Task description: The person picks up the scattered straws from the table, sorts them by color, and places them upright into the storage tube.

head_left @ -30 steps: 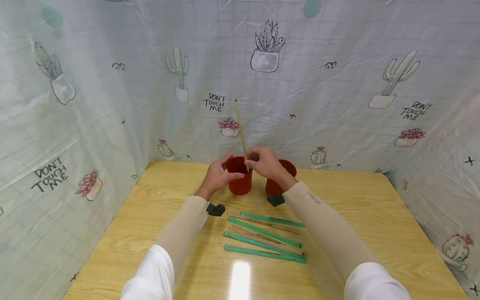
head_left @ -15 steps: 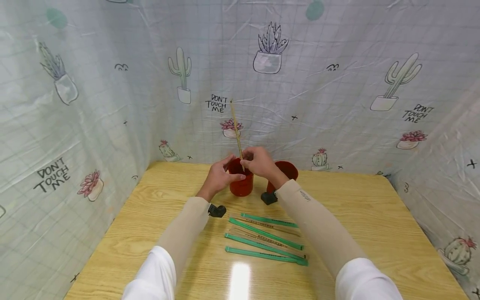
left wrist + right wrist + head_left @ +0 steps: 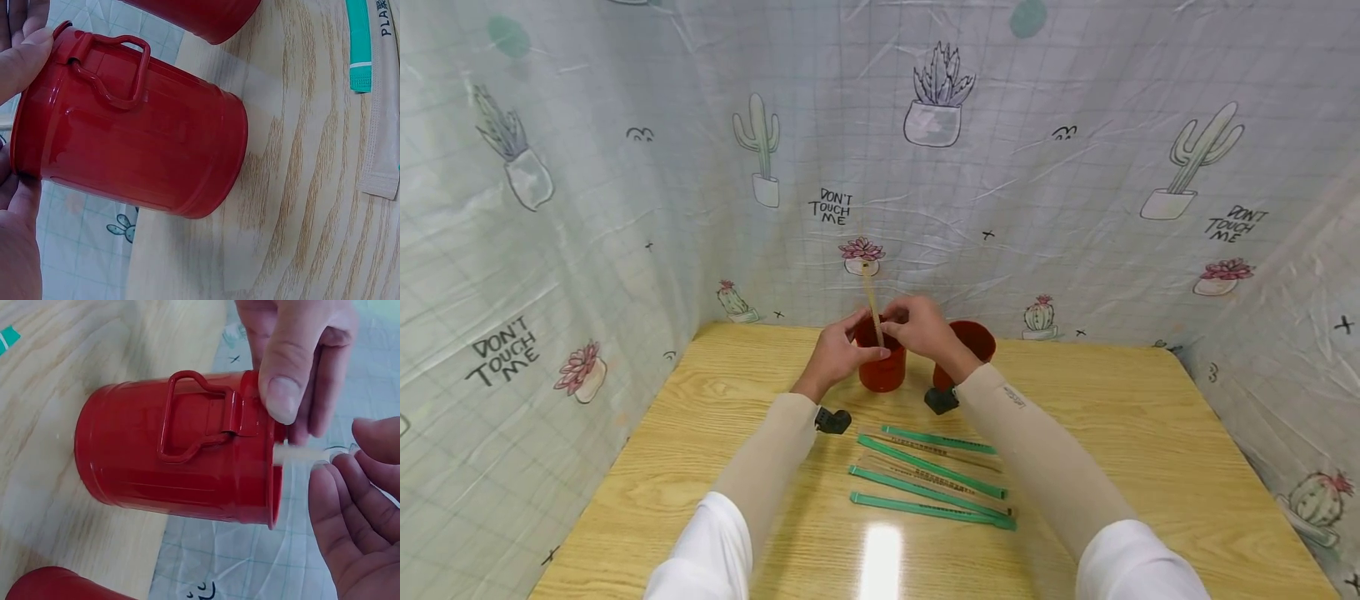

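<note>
A small red metal bucket (image 3: 882, 368) with a looped side handle (image 3: 187, 419) stands on the table. My left hand (image 3: 838, 352) holds it by the rim, thumb on the near side and fingers around the far side. A slim, tan paper-wrapped straw (image 3: 872, 302) leans in the bucket's mouth, its upper part above the rim; its lower end is hidden inside. It looks blurred in the right wrist view. Beside it, my right hand (image 3: 921, 327) hovers over the rim with loosely bent fingers, thumb apart from them, seemingly not gripping the straw.
A second red bucket (image 3: 973, 337) stands to the right, partly behind my right wrist. Several green-wrapped straws (image 3: 925, 508) and tan paper-wrapped straws (image 3: 940, 479) lie on the wooden table (image 3: 722, 467) in front. A printed curtain (image 3: 1075, 183) borders the back and sides.
The tan straw has dropped lower into the near bucket. My right hand moved slightly left, then stayed there as its fingers loosened. The left hand keeps its hold on the rim.
</note>
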`<state>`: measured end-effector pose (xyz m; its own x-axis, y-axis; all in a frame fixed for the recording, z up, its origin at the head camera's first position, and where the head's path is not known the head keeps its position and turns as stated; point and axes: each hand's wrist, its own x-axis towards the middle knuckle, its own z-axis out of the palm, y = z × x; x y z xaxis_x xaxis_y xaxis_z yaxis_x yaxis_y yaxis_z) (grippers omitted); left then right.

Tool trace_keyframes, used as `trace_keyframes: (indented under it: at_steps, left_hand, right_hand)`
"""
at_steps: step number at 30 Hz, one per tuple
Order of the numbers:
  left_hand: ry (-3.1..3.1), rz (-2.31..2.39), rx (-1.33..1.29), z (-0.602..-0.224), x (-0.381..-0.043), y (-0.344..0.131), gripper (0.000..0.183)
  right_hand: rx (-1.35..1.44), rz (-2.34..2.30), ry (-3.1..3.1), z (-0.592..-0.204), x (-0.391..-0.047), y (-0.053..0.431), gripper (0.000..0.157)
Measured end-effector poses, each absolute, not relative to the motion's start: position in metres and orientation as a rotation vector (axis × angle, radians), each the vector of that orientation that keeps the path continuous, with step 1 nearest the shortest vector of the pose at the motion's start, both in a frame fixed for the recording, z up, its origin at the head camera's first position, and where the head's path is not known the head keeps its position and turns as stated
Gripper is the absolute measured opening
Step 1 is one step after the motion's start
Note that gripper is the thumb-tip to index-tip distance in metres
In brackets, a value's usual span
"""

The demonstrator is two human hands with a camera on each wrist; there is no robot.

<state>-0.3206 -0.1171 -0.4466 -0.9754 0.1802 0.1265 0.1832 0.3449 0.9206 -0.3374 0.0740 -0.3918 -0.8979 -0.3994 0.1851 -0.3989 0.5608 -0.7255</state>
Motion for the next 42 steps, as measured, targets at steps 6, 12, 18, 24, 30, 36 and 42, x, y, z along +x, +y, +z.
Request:
trace_keyframes:
  at_steps: [6, 12, 18, 24, 30, 36, 42]
  left_hand:
    - [-2.564, -1.759, -0.339, -0.446, -0.324, -0.119, 0.087]
    - [-2.58, -1.733, -0.328, -0.445, -0.326, -0.12, 0.088]
    - [-2.594, -1.717, -0.314, -0.445, -0.325, -0.12, 0.09]
    - [-2.594, -1.727, -0.318, -0.446, -0.324, -0.118, 0.09]
    - [-2.589, -1.736, -0.338, -0.447, -0.322, -0.116, 0.09]
    - [-2.587, -1.744, -0.318, -0.446, -0.321, -0.116, 0.089]
    - [-2.603, -1.733, -0.318, -0.446, -0.321, -0.116, 0.088]
  right_hand:
    - [-0.668, -1.426, 2.744, -0.389, -0.325, 0.089, 0.021]
    - [-0.547, -1.587, 2.575, -0.397, -0.306, 0.11, 0.017]
    - [-0.539, -1.704, 2.458, -0.409, -0.282, 0.131, 0.017]
    - [-0.501, -1.762, 2.392, -0.424, -0.262, 0.15, 0.018]
    - [-0.536, -1.761, 2.384, -0.439, -0.245, 0.17, 0.02]
    - [-0.513, -1.73, 2.405, -0.45, -0.234, 0.188, 0.021]
    - [-0.474, -1.706, 2.376, -0.462, -0.225, 0.205, 0.025]
